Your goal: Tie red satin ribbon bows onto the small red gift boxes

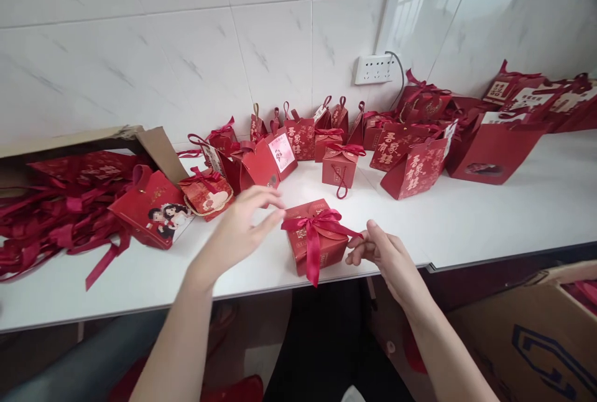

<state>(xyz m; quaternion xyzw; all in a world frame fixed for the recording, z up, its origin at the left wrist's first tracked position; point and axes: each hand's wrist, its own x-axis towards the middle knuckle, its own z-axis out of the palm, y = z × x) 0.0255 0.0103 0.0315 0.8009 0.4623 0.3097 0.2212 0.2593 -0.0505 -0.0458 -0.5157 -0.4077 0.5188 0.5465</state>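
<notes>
At the far left of the white surface, a heap of red ribbons spills from the mouth of an open cardboard box, probably left loose so that single lengths can be drawn out. Next to it a box with a cartoon couple sits tilted, and beyond that a small bow-topped box stands close by, both set back from the front edge, likely to leave working room. The left hand hovers with its grip loose and empty, thumb and fingers apart, just beside the near box's left corner, as if placed to steady it or tidy the bow. Behind, a heart-fronted box and a row of finished-looking boxes line the wall, seemingly parked out of the way. The bow-tied red box lies between the hands near the front edge, the easiest place for both to reach; one tail of its bow hangs down the front, the other stretches right. The right hand is half curled at that right-hand tail, but whether its grip pinches the tip or only brushes it I cannot tell. Farther right, upright gift boxes crowd together towards the wall, and a cardboard carton stands below the surface, perhaps for storage within reach.
</notes>
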